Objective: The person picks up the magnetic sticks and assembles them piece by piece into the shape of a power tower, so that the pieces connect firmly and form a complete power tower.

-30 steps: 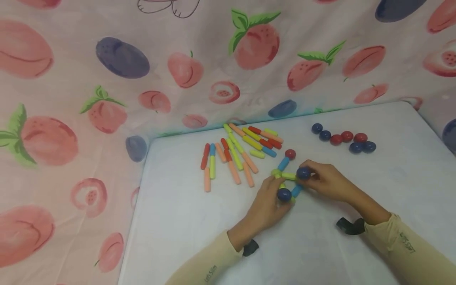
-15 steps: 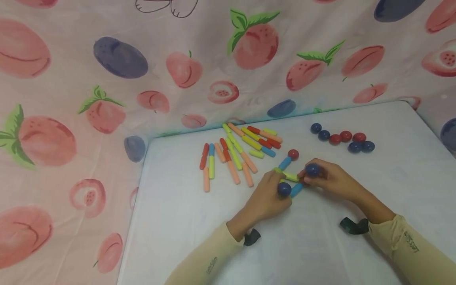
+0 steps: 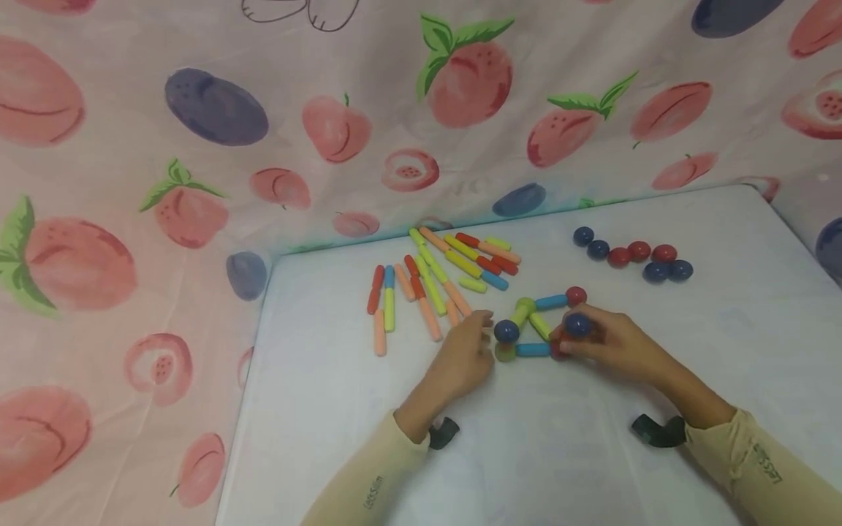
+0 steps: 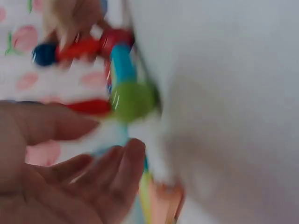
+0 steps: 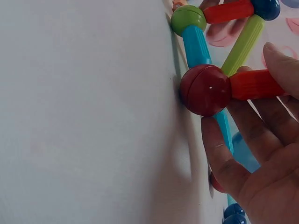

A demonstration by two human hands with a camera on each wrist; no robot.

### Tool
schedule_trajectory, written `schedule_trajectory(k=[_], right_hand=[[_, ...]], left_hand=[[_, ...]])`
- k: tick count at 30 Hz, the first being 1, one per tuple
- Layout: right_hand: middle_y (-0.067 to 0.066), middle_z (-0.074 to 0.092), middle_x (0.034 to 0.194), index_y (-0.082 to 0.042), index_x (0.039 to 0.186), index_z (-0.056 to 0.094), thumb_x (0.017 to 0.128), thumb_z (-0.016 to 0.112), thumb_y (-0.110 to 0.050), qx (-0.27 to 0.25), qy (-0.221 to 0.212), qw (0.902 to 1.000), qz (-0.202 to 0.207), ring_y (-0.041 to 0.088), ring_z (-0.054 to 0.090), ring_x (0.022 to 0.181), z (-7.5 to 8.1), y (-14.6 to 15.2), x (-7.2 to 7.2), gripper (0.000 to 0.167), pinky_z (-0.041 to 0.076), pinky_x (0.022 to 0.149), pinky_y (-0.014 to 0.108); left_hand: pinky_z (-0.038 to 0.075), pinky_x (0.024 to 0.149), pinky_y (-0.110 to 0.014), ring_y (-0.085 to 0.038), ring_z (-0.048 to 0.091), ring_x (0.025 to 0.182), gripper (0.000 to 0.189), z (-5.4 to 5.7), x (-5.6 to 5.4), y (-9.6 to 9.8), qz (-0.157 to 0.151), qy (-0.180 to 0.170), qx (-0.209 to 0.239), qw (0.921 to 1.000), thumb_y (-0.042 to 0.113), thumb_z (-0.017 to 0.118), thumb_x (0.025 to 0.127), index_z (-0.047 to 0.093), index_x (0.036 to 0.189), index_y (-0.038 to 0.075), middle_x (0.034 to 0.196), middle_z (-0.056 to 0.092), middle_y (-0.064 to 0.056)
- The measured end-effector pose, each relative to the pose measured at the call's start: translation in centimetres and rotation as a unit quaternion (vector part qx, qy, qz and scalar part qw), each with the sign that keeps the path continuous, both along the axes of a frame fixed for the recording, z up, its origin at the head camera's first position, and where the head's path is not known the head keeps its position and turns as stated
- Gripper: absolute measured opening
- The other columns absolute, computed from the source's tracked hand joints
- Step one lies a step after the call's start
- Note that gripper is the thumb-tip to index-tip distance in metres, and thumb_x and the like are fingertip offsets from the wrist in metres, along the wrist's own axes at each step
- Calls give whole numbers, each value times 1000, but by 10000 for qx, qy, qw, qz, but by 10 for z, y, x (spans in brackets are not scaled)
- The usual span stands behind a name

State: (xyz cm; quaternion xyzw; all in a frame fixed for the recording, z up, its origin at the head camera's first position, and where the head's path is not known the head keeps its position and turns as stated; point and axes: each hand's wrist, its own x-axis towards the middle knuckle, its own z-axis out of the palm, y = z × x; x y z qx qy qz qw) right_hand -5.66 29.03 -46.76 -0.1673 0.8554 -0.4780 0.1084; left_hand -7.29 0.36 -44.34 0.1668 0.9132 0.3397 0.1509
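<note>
A magnetic stick-and-ball frame lies on the table between both hands. My right hand (image 3: 615,336) pinches an upright red stick (image 5: 257,85), which joins a red ball (image 5: 205,90) below to a blue ball (image 3: 578,325) on top. A blue stick (image 3: 533,350) runs from that red ball to a green ball (image 4: 133,102), which bears another red stick topped by a blue ball (image 3: 506,331). Farther back, a green ball (image 3: 525,307) links through a blue stick to a red ball (image 3: 576,295). My left hand (image 3: 460,358) stands apart, left of the frame, fingers loosely bent and holding nothing.
Several loose sticks (image 3: 427,321), in red, peach, yellow-green and blue, lie at the back left, close to the left hand. Several blue and red balls (image 3: 639,251) sit at the back right. A fruit-print cloth (image 3: 355,175) hangs behind the white table (image 3: 316,438).
The frame has turned clockwise as seen from above, its far red ball swinging right. My left hand has let go of it and drawn back left. My right hand keeps its pinch.
</note>
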Motion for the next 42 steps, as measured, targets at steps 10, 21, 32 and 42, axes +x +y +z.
schedule_trajectory(k=[10, 21, 32, 42], right_hand=[[-13, 77, 104, -24, 114, 66, 90, 79, -22, 264, 433, 9986, 128, -1, 68, 103, 0, -7, 7, 27, 49, 93, 11], [-15, 76, 104, -26, 114, 66, 91, 78, -25, 326, 260, 9991, 105, 1, 68, 102, 0, -8, 8, 26, 51, 92, 15], [-8, 74, 115, -25, 122, 65, 89, 80, -22, 283, 389, 9988, 133, -2, 65, 109, -4, -9, 5, 36, 53, 93, 18], [-10, 73, 104, -24, 114, 66, 88, 82, -23, 639, 336, 9974, 22, 6, 66, 101, 1, -13, 5, 31, 56, 88, 25]], left_hand=[[39, 47, -23, -15, 53, 59, 24, -16, -19, -9, 602, 297, -1511, 9862, 20, 63, 100, 57, 116, 4, 79, 55, -6], [43, 51, -24, -14, 55, 63, 18, 15, 6, -16, 927, 98, -266, 9953, 17, 66, 95, 63, 108, 4, 75, 56, -3], [46, 98, -40, -25, 53, 127, 17, 28, 15, 29, -1199, 4579, -900, 8763, 30, 59, 99, 69, 103, 17, 117, 65, 0], [30, 115, -66, -37, 24, 152, 35, 0, 15, 42, -1480, 3939, -2911, 8592, 35, 66, 92, 73, 118, 12, 157, 38, -6]])
